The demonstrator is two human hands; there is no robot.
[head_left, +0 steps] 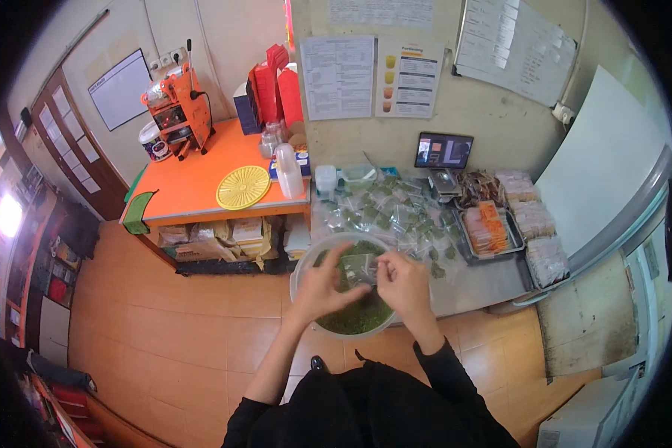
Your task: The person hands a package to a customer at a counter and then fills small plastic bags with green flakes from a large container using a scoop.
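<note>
A round translucent tub (pixel 388 319) of finely chopped green leaves (pixel 349 317) stands in front of me at the counter's near edge. Over it, my right hand (pixel 405 291) pinches the edge of a small clear plastic bag (pixel 358 269). My left hand (pixel 324 287) is beside the bag, thumb and fingers spread wide apart; whether a fingertip touches the bag is hard to tell. Beyond the tub, many small clear bags with green contents (pixel 403 213) lie scattered over the metal counter (pixel 455 287).
To the right, trays hold orange packets (pixel 485 228) and stacked clear packs (pixel 546 261). A small scale (pixel 444 185) stands below a screen (pixel 444 151). On the orange table (pixel 194 175) at left are a yellow lid (pixel 243 187), stacked cups (pixel 288 172) and an orange machine (pixel 179 112).
</note>
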